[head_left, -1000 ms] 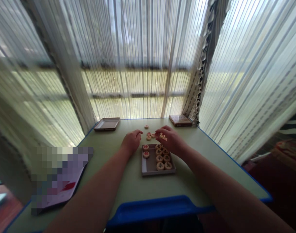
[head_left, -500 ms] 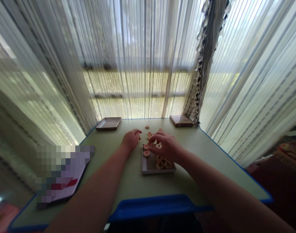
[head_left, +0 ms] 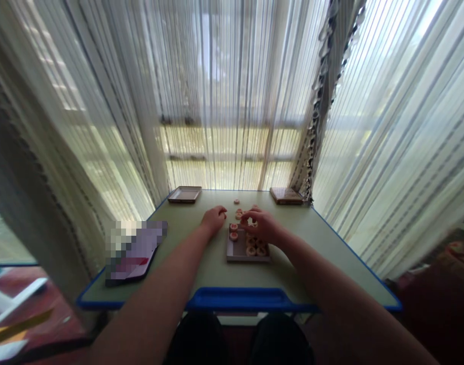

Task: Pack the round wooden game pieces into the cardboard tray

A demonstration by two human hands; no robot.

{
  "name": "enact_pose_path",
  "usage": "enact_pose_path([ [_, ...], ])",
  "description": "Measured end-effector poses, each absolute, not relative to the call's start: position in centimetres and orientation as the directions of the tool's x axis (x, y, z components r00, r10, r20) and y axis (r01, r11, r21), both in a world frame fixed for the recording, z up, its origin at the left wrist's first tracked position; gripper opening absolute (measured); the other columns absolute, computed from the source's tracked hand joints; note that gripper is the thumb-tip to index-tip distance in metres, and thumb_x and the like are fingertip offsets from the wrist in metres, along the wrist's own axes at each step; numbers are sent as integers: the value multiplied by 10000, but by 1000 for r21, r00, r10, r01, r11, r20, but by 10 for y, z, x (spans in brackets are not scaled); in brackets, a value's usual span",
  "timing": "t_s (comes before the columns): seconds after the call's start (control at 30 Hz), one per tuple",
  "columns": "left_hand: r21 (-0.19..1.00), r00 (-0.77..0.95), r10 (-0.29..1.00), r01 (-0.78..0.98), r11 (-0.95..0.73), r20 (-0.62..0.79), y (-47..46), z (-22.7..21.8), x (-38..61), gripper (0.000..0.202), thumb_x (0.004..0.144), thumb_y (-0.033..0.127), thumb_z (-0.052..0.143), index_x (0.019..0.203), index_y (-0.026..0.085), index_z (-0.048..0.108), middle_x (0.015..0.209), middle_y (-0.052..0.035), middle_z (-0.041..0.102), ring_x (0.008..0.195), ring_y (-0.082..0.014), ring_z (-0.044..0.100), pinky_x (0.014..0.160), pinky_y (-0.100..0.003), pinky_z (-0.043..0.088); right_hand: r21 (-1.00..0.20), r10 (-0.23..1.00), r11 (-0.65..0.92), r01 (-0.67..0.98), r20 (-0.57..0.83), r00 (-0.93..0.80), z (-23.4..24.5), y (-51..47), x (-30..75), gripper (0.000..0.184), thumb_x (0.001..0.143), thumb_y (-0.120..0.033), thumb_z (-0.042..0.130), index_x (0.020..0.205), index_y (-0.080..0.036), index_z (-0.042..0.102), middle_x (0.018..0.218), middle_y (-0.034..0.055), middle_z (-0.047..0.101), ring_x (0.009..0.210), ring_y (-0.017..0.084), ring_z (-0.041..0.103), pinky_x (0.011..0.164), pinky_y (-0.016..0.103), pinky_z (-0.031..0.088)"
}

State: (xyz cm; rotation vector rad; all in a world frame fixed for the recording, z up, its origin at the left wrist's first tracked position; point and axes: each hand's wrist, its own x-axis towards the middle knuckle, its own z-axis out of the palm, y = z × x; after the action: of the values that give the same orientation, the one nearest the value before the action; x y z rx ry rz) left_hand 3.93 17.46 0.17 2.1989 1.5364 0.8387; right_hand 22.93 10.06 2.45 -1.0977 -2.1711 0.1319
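Shallow tray point(head_left: 239, 247) of round game discs, at the middle of the pale green worktop point(head_left: 213, 276). Two red-marked discs point(head_left: 234, 236) lie one behind the other at the tray's far left; a group of discs point(head_left: 251, 251) fills its right side, partly covered by the right hand point(head_left: 264, 226). This hand reaches over the tray's far right part, thumb and forefinger bent toward each other above the far edge; whether they grip a disc cannot be told. The left hand point(head_left: 214, 221) lies just beyond the tray's far left corner, its fingers loosely curled; their underside is hidden, so their hold cannot be told. Beyond the tray are loose discs point(head_left: 238, 215), with a single disc point(head_left: 236, 202) farther off. A second tray point(head_left: 184, 194) occupies the far left corner, a flat box point(head_left: 286, 195) the far right. Near left: a flat purple object point(head_left: 150, 253), largely blurred. A blue trough point(head_left: 239, 298) borders the near edge; striped sheer curtains point(head_left: 232, 76) hang behind the worktop.
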Motion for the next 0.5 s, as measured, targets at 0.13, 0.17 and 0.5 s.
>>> enact_pose_path([
  [0.13,657,261,915,637,-403,307,165,-3,33,430,736,129,436,1154,139,538,997,-76,656,892,-161,602,824,-255,443,-421,760,614,668,543,-356,22,104,234,410,714,-215,612,1120,-196,553,901,51,586,662,116,495,662,269,436],
  [0.17,690,263,913,597,-409,313,162,-3,30,423,741,149,446,1153,132,540,1016,-87,650,909,-167,599,837,-263,440,-431,762,612,663,545,-349,21,103,233,449,714,-220,615,1155,-204,528,912,50,583,657,114,494,659,270,437],
  [0.5,856,386,895,363,-369,222,143,13,11,366,680,352,587,946,111,660,959,-99,671,917,-212,593,856,-328,429,-306,700,675,671,554,-450,20,88,208,224,706,-350,643,888,-219,653,906,46,535,805,149,514,757,291,412],
])
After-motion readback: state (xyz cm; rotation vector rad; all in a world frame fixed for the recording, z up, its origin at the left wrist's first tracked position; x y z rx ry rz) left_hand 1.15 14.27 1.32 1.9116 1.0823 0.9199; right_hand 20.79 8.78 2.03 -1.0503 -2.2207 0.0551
